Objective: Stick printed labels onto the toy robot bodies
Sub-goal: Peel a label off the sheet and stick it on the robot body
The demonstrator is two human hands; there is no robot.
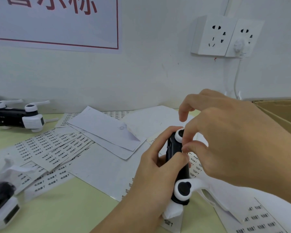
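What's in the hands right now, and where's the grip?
Left hand grips the toy robot body around its black middle; right hand pinches at its upper edge.

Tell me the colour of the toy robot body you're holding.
Black, with white round joints, seen in the head view: toy robot body, gripped by the left hand.

A black toy robot body [178, 158] with white round joints stands roughly upright in the lower centre-right of the frame, gripped around its middle. Two more black-and-white bodies lie flat: one [15, 116] at the left edge, another [2, 204], blurred, in the lower left corner. Printed label sheets [45, 148] overlap, fanned across the desk [60, 214] left of centre; more sheets [259, 219] lie lower right.
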